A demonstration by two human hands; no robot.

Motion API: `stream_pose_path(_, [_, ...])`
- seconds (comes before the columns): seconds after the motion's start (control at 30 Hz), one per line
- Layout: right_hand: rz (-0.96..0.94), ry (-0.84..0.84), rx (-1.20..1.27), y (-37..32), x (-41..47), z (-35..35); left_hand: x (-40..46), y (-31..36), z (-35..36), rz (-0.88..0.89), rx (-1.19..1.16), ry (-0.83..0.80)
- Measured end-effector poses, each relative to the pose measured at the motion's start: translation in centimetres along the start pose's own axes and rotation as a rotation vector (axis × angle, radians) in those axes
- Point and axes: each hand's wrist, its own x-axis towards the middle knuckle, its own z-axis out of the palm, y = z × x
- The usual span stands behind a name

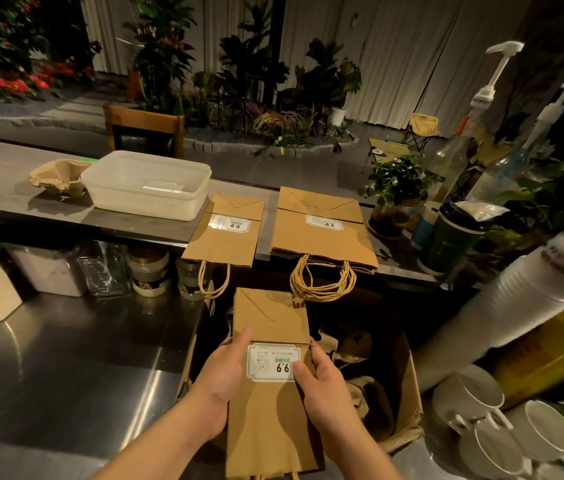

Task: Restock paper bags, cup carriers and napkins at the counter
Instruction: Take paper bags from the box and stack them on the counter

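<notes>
I hold a flat brown paper bag (pixel 268 403) with a white label in front of me, above an open cardboard box (pixel 408 410). My left hand (pixel 227 374) grips its left edge and my right hand (pixel 322 382) grips its right edge, thumb on the label. Two lots of the same bags lie on the counter beyond: a small one (pixel 227 237) and a thicker stack (pixel 322 233), their twine handles hanging over the front edge. A pulp cup carrier (pixel 59 180) sits at the counter's left, beside a translucent plastic tub (pixel 149 183).
Jars and containers (pixel 66 271) stand under the counter ledge on the steel worktop (pixel 66 358). At right are a potted plant (pixel 395 188), a lidded cup (pixel 453 237), pump bottles (pixel 481 112), a long stack of paper cups (pixel 516 306) and white mugs (pixel 502 431).
</notes>
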Motion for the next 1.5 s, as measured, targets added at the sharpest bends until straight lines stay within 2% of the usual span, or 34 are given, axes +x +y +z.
stream_pose_path(0.2, [-0.011, -0.045, 0.007, 0.0, -1.3, -0.1, -0.4, -0.5, -0.2, 0.054, 0.054, 0.094])
stream_pose_path(0.57, [0.070, -0.050, 0.076, 0.9, -2.9, -0.7, -2.6, 0.2, -0.4, 0.258, 0.155, 0.050])
stream_pose_path(0.8, [-0.020, 0.012, 0.162, -1.3, -3.2, -0.3, -3.7, 2.7, -0.6, 0.299, 0.066, -0.042])
stream_pose_path(0.93, [-0.076, 0.041, 0.179, -3.7, -3.2, 0.3, -4.1, 4.2, -1.8, 0.355, 0.118, -0.095])
stream_pose_path(1.07, [-0.094, 0.022, 0.172, -5.8, -3.1, 1.2, -4.4, 5.4, -3.1, 0.422, 0.165, -0.073])
stream_pose_path(1.5, [-0.014, -0.019, 0.192, -6.3, -3.3, 5.5, -3.8, 7.0, -7.0, 0.375, 0.165, 0.060])
